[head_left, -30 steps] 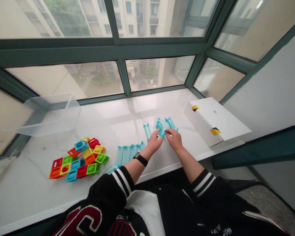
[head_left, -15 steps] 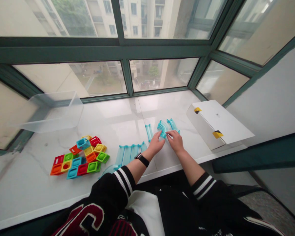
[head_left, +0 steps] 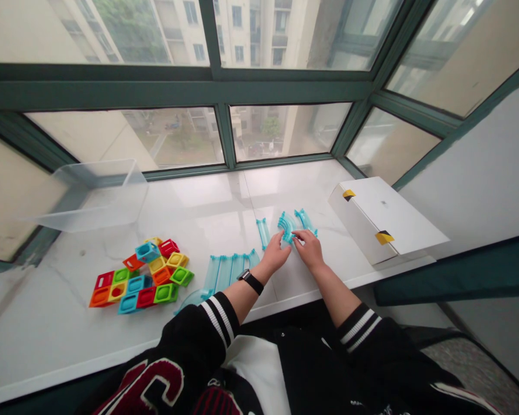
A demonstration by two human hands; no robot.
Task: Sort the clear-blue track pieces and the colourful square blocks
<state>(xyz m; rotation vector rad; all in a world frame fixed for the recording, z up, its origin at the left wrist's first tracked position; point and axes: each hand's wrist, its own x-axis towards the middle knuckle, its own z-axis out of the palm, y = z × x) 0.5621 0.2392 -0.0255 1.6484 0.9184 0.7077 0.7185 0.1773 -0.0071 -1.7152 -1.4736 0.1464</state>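
Curved clear-blue track pieces (head_left: 286, 221) lie grouped on the white ledge, just beyond my fingertips. My left hand (head_left: 277, 252), with a black watch on its wrist, has its fingers closed at their near left end. From the other side, my right hand (head_left: 308, 248) pinches the near right end. The fingers partly hide where the pieces meet. A straight blue track piece (head_left: 263, 233) lies left of the curves, and another blue track piece (head_left: 305, 221) lies to their right. Several long blue track pieces (head_left: 227, 271) are lined up beside my left forearm.
Colourful square blocks (head_left: 158, 265) are gathered on the left of the ledge (head_left: 190, 207). Behind them stands a clear plastic bin (head_left: 99, 222). A white box (head_left: 384, 210) with yellow-black tabs sits at the right, and green-framed windows (head_left: 285, 92) close off the back.
Almost nothing differs. Both hands stay at the curved track pieces, and the whole view has shifted very slightly.
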